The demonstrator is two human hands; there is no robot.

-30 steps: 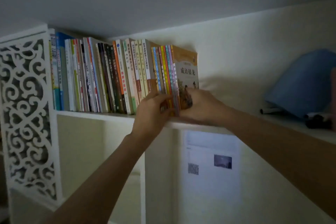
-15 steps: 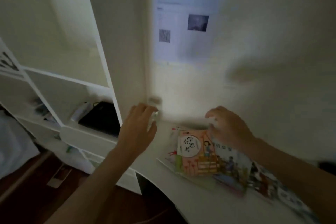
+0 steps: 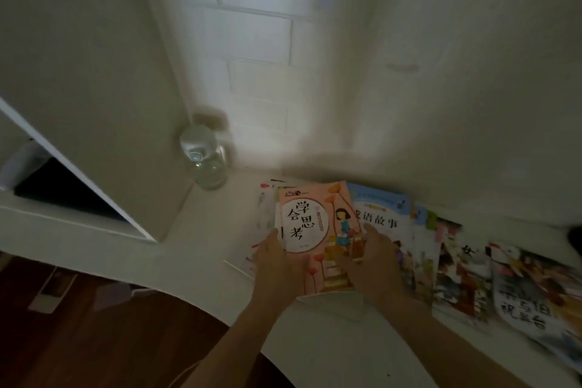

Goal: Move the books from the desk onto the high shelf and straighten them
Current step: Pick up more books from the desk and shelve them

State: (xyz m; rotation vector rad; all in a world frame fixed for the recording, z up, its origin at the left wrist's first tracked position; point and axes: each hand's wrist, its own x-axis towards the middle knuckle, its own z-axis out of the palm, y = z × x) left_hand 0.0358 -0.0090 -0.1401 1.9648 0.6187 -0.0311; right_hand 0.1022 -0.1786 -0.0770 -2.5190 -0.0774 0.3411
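Flanking item one, a pink paperback book with a white circle and black characters on its cover (image 3: 315,236), are both hands, one at each long edge.

Item 1. Pink book: lies flat, topmost on a spread of thin colourful books (image 3: 456,264) on the white desk (image 3: 204,230). Its long axis runs away from the person, tilted slightly. Partly under its right edge sits a blue-bordered book (image 3: 382,214).

Item 2. Left hand (image 3: 277,264): at the pink book's left edge, fingers extended along it, touching; no closed grip visible.

Item 3. Right hand (image 3: 374,261): at the pink book's right edge, fingers laid over the cover's lower right and onto the blue-bordered book; whether they curl under the edge cannot be told.

Item 4. Clear plastic bottle (image 3: 206,164): upright, beyond and left of the pink book, well apart.

Assessment: both hands are equally near; lifting likely calls for squeezing inward across the short axis. Many books remain right of the pink book, so the task seems far from done.
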